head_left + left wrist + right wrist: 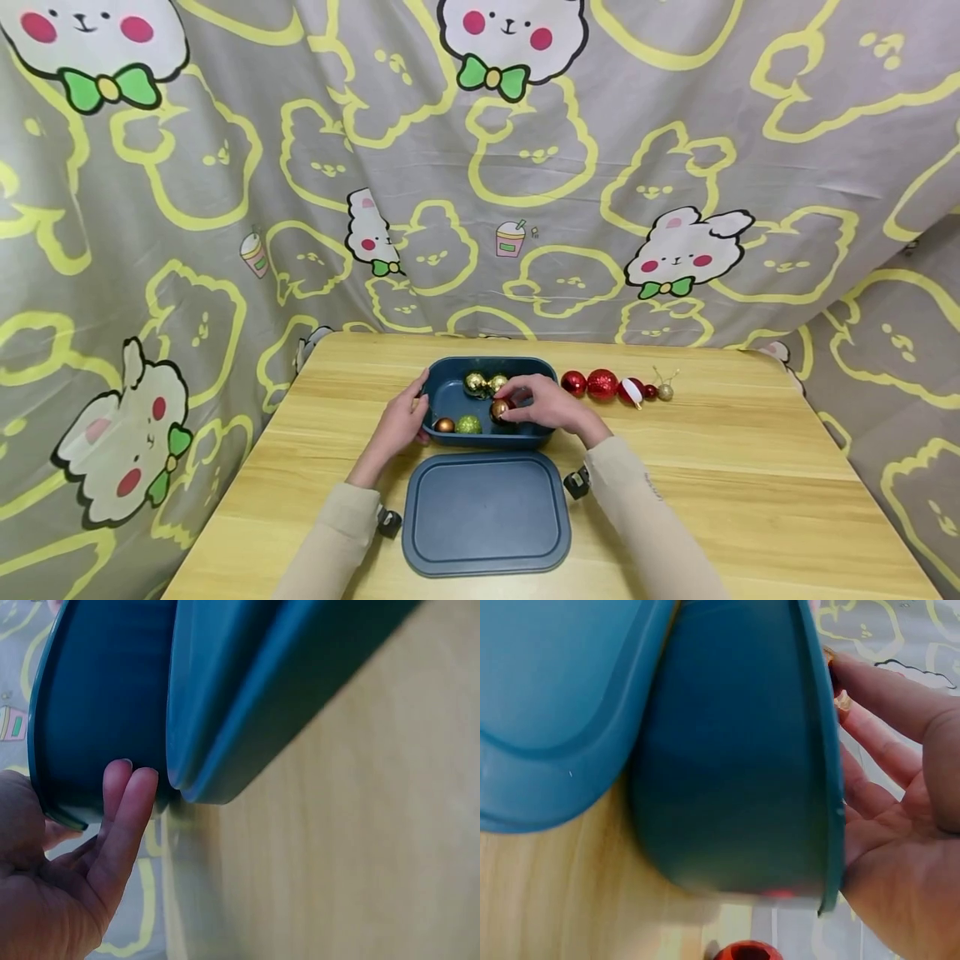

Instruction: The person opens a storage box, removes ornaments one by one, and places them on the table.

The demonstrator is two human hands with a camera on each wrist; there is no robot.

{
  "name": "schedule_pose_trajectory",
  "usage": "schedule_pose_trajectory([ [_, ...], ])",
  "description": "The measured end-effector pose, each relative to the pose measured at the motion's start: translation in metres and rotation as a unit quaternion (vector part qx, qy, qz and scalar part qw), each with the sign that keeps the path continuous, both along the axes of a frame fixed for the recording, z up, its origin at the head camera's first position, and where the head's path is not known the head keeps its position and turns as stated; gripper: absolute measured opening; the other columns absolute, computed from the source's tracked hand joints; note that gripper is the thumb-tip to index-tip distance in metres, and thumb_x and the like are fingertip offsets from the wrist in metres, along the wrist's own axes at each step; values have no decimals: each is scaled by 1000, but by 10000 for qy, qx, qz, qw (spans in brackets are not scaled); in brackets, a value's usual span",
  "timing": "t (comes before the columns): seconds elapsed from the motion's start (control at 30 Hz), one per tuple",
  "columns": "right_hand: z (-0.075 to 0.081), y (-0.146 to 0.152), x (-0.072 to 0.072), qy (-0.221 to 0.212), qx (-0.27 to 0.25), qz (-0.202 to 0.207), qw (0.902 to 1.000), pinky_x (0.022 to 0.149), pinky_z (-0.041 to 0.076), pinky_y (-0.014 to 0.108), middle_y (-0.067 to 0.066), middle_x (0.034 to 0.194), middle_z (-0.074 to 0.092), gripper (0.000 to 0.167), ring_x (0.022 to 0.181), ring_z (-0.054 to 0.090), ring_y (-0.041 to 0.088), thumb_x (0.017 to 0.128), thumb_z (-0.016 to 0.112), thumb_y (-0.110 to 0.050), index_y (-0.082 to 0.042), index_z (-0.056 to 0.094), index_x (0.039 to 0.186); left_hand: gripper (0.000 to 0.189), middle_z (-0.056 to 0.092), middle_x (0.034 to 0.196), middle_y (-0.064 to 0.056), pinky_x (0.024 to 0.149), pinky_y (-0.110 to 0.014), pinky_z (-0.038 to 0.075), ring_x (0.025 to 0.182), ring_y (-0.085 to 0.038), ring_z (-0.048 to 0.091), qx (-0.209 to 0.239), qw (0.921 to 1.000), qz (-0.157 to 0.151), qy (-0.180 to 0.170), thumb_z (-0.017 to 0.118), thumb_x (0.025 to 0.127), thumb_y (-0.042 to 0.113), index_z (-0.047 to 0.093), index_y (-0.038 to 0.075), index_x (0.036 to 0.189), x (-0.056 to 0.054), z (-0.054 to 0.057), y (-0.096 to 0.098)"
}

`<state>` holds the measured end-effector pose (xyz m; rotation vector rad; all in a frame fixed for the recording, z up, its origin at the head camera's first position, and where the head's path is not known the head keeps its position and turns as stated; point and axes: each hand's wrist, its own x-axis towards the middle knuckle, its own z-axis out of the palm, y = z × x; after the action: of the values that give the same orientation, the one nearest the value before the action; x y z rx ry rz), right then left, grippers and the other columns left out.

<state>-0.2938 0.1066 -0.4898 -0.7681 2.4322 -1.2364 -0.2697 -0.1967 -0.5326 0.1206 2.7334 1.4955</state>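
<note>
A dark blue rectangular box [450,395] stands uncovered on the table. My left hand [401,422] grips its left end; in the left wrist view two fingertips [120,780] lie against the outer wall. Over the box's right side, my right hand [542,402] pinches a shiny brown-copper Christmas ball [500,411] between thumb and fingers. Inside the box are gold balls [475,383], a small copper ball [445,425] and a glittery green ball [468,424]. The right wrist view shows the right hand [907,772] behind the rim, with the held ball mostly hidden.
The blue lid [486,513] lies flat in front of the box. Right of the box, a row holds red balls [602,384], a red-and-white ornament [631,392], a tiny red ball [651,391] and a small gold glitter ball [665,392]. A patterned curtain [547,175] hangs behind the table.
</note>
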Motion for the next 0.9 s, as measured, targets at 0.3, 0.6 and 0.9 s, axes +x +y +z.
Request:
schedule_pose_trajectory([
  [0.3, 13, 19, 2, -102, -290, -211, 9993, 96, 60, 42, 6, 125, 68, 29, 113, 66, 26, 94, 78, -22, -18, 73, 123, 57, 51, 148, -31, 45, -35, 60, 46, -22, 64, -25, 10000, 27, 25, 50, 110, 16, 34, 23, 163, 1, 0, 1],
  [0.6, 21, 41, 2, -176, -501, -465, 9975, 93, 59, 38, 5, 124, 69, 31, 113, 65, 25, 95, 77, -22, -19, 72, 126, 57, 49, 151, -31, 44, -34, 60, 46, -22, 64, -54, 10000, 14, 51, 50, 109, 16, 34, 22, 163, 1, -1, 0],
  [0.9, 24, 66, 5, -169, -551, -744, 9956, 95, 60, 40, 8, 125, 70, 38, 115, 66, 28, 94, 78, -27, -16, 70, 130, 56, 51, 148, -33, 44, -36, 60, 45, -23, 65, -2, 10000, 23, 30, 49, 110, 17, 35, 24, 163, 0, 1, 0],
])
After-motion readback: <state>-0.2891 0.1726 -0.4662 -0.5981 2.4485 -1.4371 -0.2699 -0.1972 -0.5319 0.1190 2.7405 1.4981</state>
